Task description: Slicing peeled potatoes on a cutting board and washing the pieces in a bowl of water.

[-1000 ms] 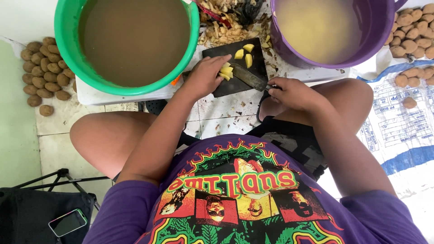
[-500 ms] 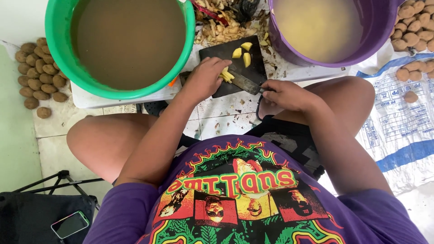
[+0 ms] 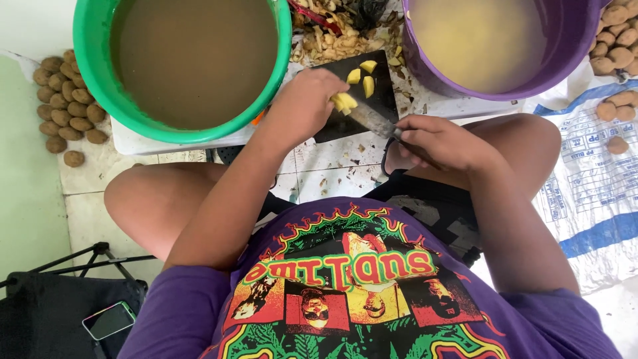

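My left hand presses down on a peeled yellow potato piece on a small black cutting board. My right hand grips the handle of a knife whose blade lies on the board against the potato. A few cut yellow chunks lie at the board's far end.
A green tub of murky brown water stands at the left, a purple tub of cloudy water at the right. Potato peels are heaped between them. Unpeeled potatoes lie at both sides. A phone rests at lower left.
The view has shifted a little. My left hand moved slightly up the board with the potato piece, and the knife blade stayed beside it.
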